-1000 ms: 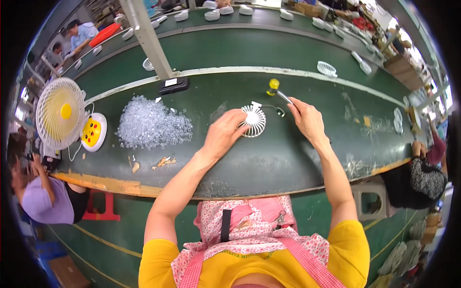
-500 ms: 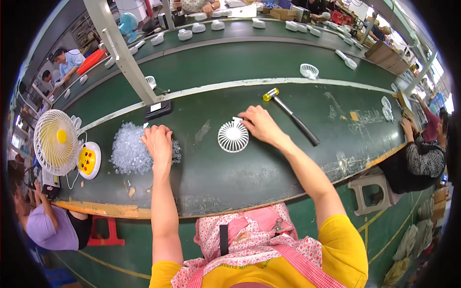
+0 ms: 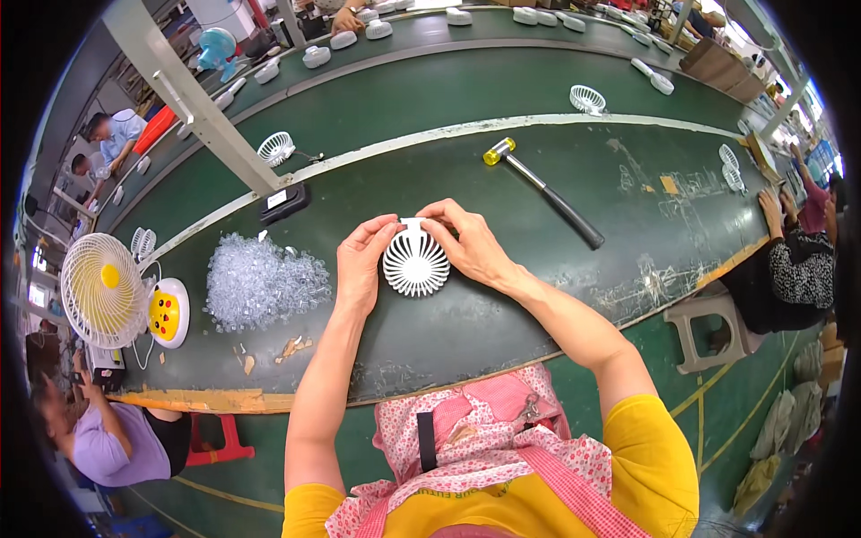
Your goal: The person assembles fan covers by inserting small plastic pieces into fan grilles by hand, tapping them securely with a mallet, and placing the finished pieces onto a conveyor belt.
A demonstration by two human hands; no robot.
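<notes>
A round white fan grille [image 3: 416,266] with radiating ribs lies in front of me, its short tab pointing away. My right hand [image 3: 473,247] grips the grille by its tab, thumb and fingers closed at its right side. Thumb and fingertips of my left hand [image 3: 362,261] are pinched together at the left of the same tab. Whatever is between those fingertips is too small to make out. Left of that hand lies a pile of small clear plastic pieces [image 3: 260,282].
A yellow-headed hammer [image 3: 545,195] lies at the right. Behind the pile are a dark box [image 3: 285,203] and a metal post [image 3: 193,112]. A white fan [image 3: 103,291] stands far left. More grilles [image 3: 587,99] rest on the green belt beyond; co-workers sit at both sides.
My left hand has left the clear pile and moved right to the grille's tab. The grille has shifted slightly left and nearer, with my right hand now around its tab. The view has shifted.
</notes>
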